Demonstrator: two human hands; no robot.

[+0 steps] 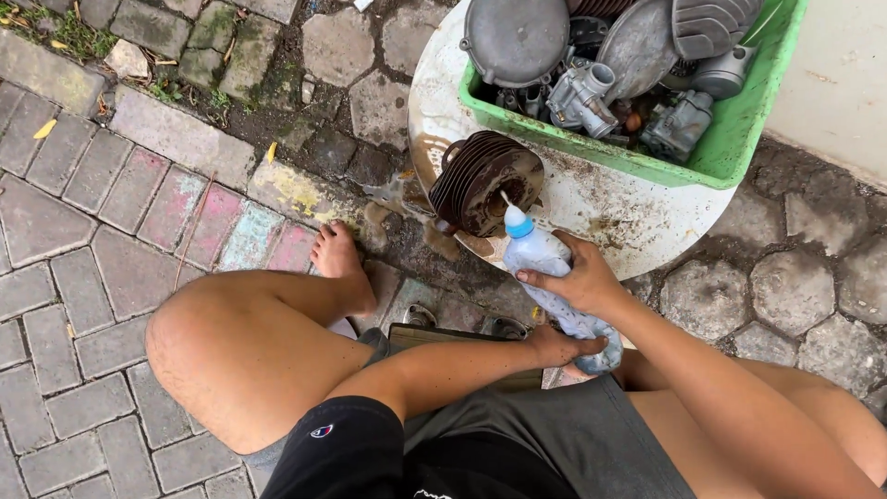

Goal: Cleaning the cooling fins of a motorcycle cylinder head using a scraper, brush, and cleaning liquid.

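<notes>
Rusty brown finned engine cylinder (484,182) sits tipped on its side at the near-left edge of a round white worktop (647,222), open bore facing the person, so the nozzle can get at it. Both hands are wrapped around a squeezy plastic bottle (545,277) with a blue cap and thin white spout: right hand (577,277) is closed round the middle of it, fingers curled over the top, and left hand (554,346) is clamped on the bottom end, looks like it's steadying or squeezing from below. Bottle is angled up and away, with the spout tip right at the face of the cylinder, touching it or just off it, can't tell which. Holding it two-handed like that makes sense for aiming a thin nozzle. Further back on the worktop there's a green plastic tub (739,139) stuffed with grey metal engine bits, covers and what looks like a carburettor, kept together out of the way. The person is sitting low with bare knees out either side and a bare foot (337,254) on the brick paving (92,212), which is stained dark round the base of the worktop.
</notes>
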